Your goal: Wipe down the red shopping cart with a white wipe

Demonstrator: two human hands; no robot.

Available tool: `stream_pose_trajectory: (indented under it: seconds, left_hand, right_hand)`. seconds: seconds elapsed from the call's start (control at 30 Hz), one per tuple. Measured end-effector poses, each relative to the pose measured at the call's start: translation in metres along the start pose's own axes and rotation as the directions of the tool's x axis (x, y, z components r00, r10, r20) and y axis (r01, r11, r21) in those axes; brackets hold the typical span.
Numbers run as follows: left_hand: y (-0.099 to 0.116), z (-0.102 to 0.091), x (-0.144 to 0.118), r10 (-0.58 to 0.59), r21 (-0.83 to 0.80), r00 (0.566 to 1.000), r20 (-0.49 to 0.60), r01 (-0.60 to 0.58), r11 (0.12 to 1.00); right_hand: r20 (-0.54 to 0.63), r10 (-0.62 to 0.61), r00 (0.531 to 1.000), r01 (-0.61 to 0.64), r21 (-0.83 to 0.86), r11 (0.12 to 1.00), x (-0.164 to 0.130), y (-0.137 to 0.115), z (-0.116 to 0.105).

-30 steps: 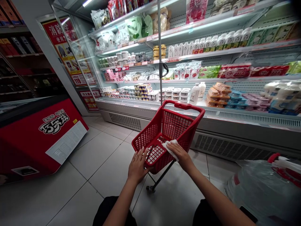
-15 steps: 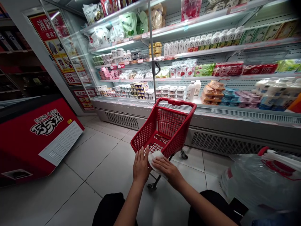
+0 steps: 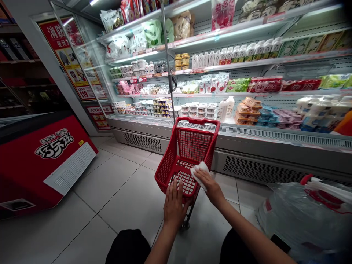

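A red plastic shopping cart (image 3: 167, 161) stands before me, its basket tilted toward me and showing a grid floor. My left hand (image 3: 175, 205) rests on the near rim, fingers stretched out and holding nothing. At the basket's right side, my right hand (image 3: 209, 184) presses a white cloth or tissue (image 3: 200, 171) against the rim. The palm side of that hand is hidden. One caster (image 3: 186, 224) shows under the near end of the cart.
Behind the cart runs an open refrigerated case (image 3: 247, 154) with dairy shelves and a glass door handle (image 3: 173, 83). A red chest freezer (image 3: 24, 176) stands at left. A large clear water jug (image 3: 299, 209) and a dark phone (image 3: 279, 243) are at right.
My right hand with the white cloth has moved from the near rim up and right along the basket's side. The cart has turned slightly, and my left hand has shifted right and down.
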State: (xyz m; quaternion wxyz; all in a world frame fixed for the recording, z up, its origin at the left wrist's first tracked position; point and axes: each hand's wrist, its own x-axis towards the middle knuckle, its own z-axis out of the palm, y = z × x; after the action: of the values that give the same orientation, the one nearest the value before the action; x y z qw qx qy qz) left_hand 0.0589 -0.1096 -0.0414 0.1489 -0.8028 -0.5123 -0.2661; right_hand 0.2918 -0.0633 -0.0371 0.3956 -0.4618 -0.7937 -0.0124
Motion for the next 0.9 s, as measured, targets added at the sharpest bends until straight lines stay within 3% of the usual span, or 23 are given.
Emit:
stream_pose_trajectory:
  seconds: [0.1, 0.2, 0.23, 0.37, 0.47, 0.57, 0.77, 0.9]
  left_hand:
    - [0.001, -0.005, 0.000, 0.086, -0.001, 0.996, 0.038, -0.086, 0.996]
    - [-0.020, -0.011, 0.011, 0.264, -0.012, 0.956, 0.128, -0.265, 0.964]
    - [-0.031, -0.013, 0.017, 0.317, -0.009, 0.937, 0.149, -0.319, 0.948]
    - [-0.075, -0.017, 0.037, 0.306, 0.049, 0.935, 0.178, -0.319, 0.946]
    - [-0.088, -0.013, 0.043, 0.292, 0.057, 0.934, 0.205, -0.309, 0.949]
    - [-0.082, -0.003, 0.042, 0.236, 0.075, 0.955, 0.181, -0.252, 0.965]
    - [-0.060, 0.009, 0.041, 0.199, 0.063, 0.974, 0.105, -0.207, 0.976]
    - [-0.046, 0.010, 0.042, 0.192, 0.038, 0.978, 0.082, -0.196, 0.980]
  right_hand:
    - [0.061, -0.076, 0.995, 0.076, 0.004, 0.997, -0.029, -0.033, -0.001]
    - [0.122, -0.129, 0.984, 0.131, -0.007, 0.991, -0.051, -0.046, -0.010]
    - [0.137, -0.141, 0.980, 0.144, -0.009, 0.990, -0.053, -0.043, -0.015]
    - [0.090, -0.141, 0.986, 0.144, -0.027, 0.989, -0.044, -0.012, -0.029]
    - [0.007, -0.072, 0.997, 0.072, -0.056, 0.996, -0.032, 0.007, -0.029]
    - [-0.008, -0.025, 1.000, 0.024, -0.085, 0.996, -0.034, 0.004, -0.022]
    - [0.044, -0.052, 0.998, 0.059, -0.163, 0.985, -0.062, -0.032, -0.005]
    - [0.044, -0.104, 0.994, 0.111, -0.196, 0.974, -0.042, -0.051, 0.013]
